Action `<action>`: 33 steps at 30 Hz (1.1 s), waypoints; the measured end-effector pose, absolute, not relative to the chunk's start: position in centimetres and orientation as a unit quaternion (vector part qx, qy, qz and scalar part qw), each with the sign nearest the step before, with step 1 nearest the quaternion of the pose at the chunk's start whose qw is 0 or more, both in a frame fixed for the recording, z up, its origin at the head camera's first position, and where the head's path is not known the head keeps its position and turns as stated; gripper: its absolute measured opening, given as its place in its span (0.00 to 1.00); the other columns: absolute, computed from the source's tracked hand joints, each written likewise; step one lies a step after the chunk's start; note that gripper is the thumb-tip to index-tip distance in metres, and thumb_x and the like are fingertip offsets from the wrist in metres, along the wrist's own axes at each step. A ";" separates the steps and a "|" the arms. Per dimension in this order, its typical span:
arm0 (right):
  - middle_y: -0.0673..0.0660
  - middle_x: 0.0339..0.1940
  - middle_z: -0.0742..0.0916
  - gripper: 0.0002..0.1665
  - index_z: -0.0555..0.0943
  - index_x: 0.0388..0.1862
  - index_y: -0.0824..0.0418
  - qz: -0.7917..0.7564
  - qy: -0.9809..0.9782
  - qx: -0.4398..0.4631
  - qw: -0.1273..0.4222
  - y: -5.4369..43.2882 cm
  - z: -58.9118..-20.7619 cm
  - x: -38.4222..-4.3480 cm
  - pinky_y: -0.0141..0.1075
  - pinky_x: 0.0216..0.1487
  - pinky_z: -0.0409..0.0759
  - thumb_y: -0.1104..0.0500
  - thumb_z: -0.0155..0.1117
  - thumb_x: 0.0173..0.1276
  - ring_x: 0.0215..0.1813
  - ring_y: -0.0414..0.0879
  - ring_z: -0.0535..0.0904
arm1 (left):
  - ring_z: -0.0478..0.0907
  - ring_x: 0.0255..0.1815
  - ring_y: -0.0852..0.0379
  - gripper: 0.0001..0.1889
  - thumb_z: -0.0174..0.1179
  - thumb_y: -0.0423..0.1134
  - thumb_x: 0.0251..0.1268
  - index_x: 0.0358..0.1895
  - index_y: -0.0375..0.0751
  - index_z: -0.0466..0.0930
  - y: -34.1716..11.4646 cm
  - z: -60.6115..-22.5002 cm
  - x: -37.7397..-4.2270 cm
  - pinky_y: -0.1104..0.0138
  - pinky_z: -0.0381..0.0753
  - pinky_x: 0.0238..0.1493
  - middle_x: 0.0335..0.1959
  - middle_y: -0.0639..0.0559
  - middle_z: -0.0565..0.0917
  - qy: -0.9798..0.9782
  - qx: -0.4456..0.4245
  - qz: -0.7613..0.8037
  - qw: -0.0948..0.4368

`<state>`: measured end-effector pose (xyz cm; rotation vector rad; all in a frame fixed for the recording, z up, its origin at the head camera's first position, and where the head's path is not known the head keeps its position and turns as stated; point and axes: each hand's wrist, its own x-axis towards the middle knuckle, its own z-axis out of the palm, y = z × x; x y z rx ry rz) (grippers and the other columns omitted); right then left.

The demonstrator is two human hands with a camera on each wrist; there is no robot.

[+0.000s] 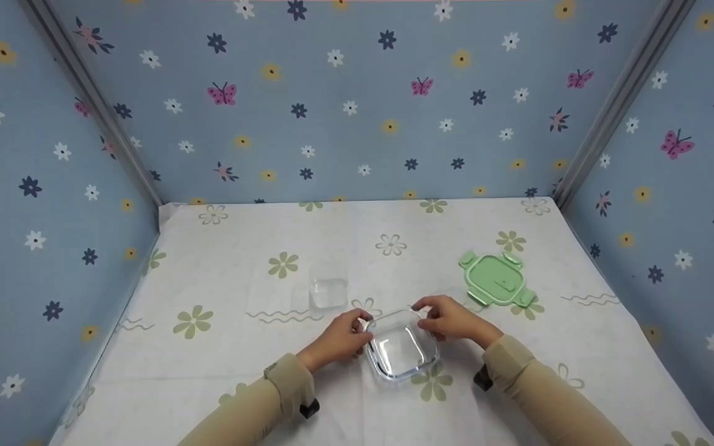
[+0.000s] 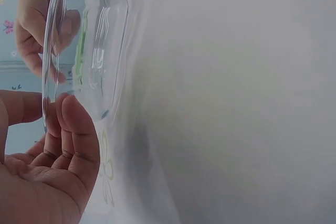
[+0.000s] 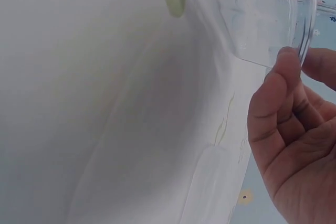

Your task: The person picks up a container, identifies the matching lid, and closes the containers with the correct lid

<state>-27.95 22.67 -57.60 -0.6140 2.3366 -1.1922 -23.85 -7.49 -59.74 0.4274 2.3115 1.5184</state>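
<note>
A clear rectangular glass food container (image 1: 401, 350) is near the front middle of the table, its open top facing up. My left hand (image 1: 343, 336) pinches its rim at the left far corner. On the opposite side, my right hand (image 1: 453, 319) grips the rim at the right far corner. In the left wrist view, thumb and fingers lie on either side of the thick glass rim (image 2: 50, 51). The right wrist view likewise has the container's edge (image 3: 308, 19) between thumb and fingers. Nothing shows inside the glass.
A green lid (image 1: 494, 280) with side locking flaps lies flat beyond my right hand. Behind my left hand sits a smaller clear container (image 1: 329, 293). A white flowered cloth (image 1: 220, 266) covers the table, and patterned blue walls (image 1: 357, 142) enclose its back and sides.
</note>
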 end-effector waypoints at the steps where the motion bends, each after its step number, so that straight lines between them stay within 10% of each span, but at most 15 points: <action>1: 0.48 0.19 0.79 0.24 0.78 0.66 0.76 -0.432 0.846 -0.220 0.221 22.7 -57.6 -27.9 0.30 0.23 0.74 0.65 0.66 0.76 0.20 0.38 0.74 | 0.79 0.23 0.61 0.21 0.62 0.33 0.71 0.64 0.28 0.76 -7.4 -59.7 -23.9 0.71 0.78 0.23 0.27 0.55 0.76 0.813 0.148 0.537 0.172; 33: 0.52 0.24 0.85 0.22 0.75 0.63 0.73 -0.497 0.827 -0.104 0.242 21.8 -58.4 -26.5 0.32 0.25 0.81 0.65 0.65 0.75 0.22 0.41 0.80 | 0.76 0.17 0.63 0.20 0.64 0.33 0.73 0.63 0.26 0.80 -7.2 -60.1 -25.9 0.69 0.83 0.20 0.33 0.52 0.75 0.803 0.120 0.558 0.172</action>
